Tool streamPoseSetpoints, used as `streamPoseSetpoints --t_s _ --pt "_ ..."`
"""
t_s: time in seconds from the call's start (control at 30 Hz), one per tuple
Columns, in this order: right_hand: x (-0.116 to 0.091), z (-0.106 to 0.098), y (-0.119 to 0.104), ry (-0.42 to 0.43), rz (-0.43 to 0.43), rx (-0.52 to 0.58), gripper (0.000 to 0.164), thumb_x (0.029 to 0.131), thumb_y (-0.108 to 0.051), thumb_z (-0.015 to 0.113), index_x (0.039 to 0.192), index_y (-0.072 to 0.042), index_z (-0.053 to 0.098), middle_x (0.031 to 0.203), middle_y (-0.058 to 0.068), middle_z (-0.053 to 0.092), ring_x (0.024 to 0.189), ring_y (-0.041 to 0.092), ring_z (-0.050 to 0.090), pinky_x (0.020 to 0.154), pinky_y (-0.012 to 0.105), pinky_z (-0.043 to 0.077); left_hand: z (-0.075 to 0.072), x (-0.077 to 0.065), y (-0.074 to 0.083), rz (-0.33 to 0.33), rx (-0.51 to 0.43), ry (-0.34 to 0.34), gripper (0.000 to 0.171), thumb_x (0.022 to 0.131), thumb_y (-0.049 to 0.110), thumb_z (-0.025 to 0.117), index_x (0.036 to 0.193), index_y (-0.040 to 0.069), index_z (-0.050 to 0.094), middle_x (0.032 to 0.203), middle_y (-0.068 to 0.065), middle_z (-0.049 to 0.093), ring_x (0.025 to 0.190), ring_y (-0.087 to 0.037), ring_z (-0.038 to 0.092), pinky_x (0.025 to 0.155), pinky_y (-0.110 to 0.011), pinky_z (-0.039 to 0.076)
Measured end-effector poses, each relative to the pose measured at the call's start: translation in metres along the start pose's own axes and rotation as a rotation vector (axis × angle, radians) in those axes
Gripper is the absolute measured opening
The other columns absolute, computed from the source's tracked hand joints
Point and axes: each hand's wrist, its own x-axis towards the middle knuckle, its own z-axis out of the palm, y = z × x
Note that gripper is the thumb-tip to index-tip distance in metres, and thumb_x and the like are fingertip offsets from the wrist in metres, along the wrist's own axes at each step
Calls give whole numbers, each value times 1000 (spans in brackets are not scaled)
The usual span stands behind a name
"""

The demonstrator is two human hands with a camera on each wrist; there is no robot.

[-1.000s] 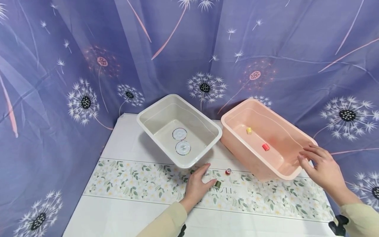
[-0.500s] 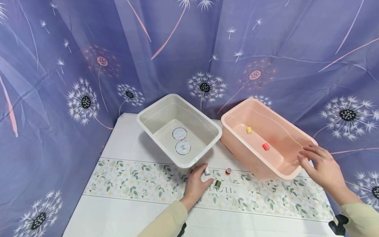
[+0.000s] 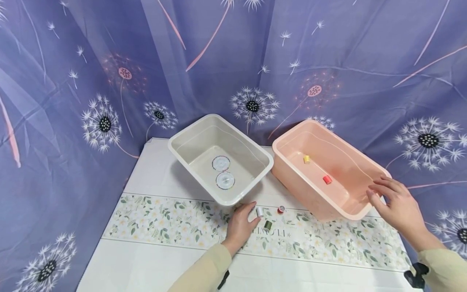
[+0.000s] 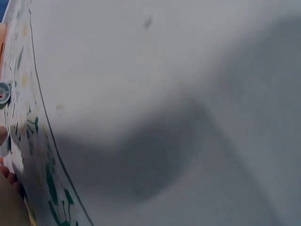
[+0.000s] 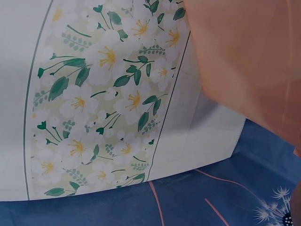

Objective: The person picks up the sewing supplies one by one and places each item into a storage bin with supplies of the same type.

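My left hand (image 3: pixel 240 225) lies low over the flowered band, thumb and index finger spread. A white thread spool (image 3: pixel 259 211) stands just beyond their tips. Right of the thumb is a dark green thread spool (image 3: pixel 268 226), and farther off a dark red one (image 3: pixel 281 209). At the left edge of the left wrist view, part of the left hand (image 4: pixel 11 200) and a spool end (image 4: pixel 4 93) show. My right hand (image 3: pixel 397 207) rests over the near right rim of the pink tub (image 3: pixel 297 192), fingers bent loosely over it. Inside lie a yellow spool (image 3: pixel 307 159) and a red spool (image 3: pixel 327 179).
A grey tub (image 3: pixel 197 180) stands left of the pink one, with two round pin wheels (image 3: pixel 221 163) on its floor. A white table cover (image 3: pixel 153 174) with a flowered band lies below. Behind hangs a blue dandelion curtain (image 3: pixel 204 52).
The white spool, mostly hidden by the left hand before, now stands in plain view, slightly farther right. My left hand has drawn a little to the left. The right hand stays at the rim.
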Motion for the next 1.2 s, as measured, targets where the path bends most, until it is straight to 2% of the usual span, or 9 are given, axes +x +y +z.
streamPoseSetpoints --t_s 0.27,0.57,0.9,1.2 --pt "1 -1 -1 2 3 -1 32 102 -24 70 119 3 74 138 31 61 143 49 46 99 81 40 1 3 2 52 48 -50 58 87 26 90 140 14 69 134 -3 72 122 -21 70 106 -36 57" --pt "2 -1 -2 -3 5 -8 32 102 -23 69 119 3 75 138 31 62 141 49 47 93 79 42 6 11 3 62 73 -103 57 89 29 89 141 18 69 135 2 72 124 -16 68 107 -33 56" --pt "3 -2 -2 -5 5 -8 32 102 -23 69 119 3 75 137 31 62 139 51 48 93 78 43 6 15 2 116 91 -95 47 91 28 88 134 18 73 129 3 74 119 -14 70 103 -30 57" --pt "1 -2 -2 -12 9 -4 32 102 -23 69 120 3 74 138 30 61 140 50 47 97 79 41 9 16 4 112 101 -84 43 90 28 89 130 19 74 126 3 75 116 -14 71 101 -30 58"
